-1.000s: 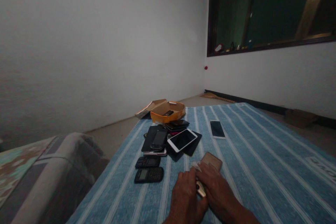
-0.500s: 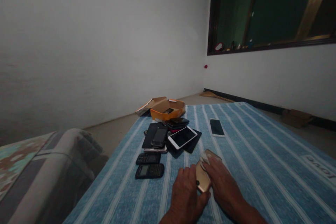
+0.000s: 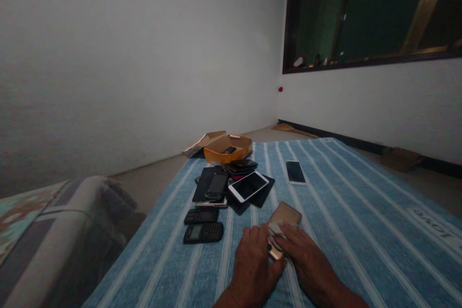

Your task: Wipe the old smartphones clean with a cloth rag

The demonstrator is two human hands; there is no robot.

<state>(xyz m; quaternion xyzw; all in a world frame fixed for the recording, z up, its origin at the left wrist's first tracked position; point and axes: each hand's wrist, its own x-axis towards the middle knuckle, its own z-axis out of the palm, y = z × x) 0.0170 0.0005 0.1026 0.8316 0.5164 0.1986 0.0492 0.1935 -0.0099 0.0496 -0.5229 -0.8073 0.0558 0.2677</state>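
Observation:
A gold phone (image 3: 284, 215) lies back-up on the blue striped cloth (image 3: 353, 211) in front of me. My left hand (image 3: 254, 262) grips its near left edge, fingers curled round it. My right hand (image 3: 301, 255) presses a small whitish wipe (image 3: 277, 229) onto the phone's back, fingers pinched over the wipe.
A heap of phones (image 3: 231, 185) lies further ahead, with a white-framed phone (image 3: 248, 186) on top and two dark keypad phones (image 3: 202, 224) nearer me. A single phone (image 3: 295, 172) lies apart at right. An orange cardboard box (image 3: 227, 147) stands at the cloth's far edge. A rolled grey cushion (image 3: 68, 231) is at left.
My right hand slid the wipe up toward the phone's far end, then back down toward me. My left hand stayed on the phone's near edge.

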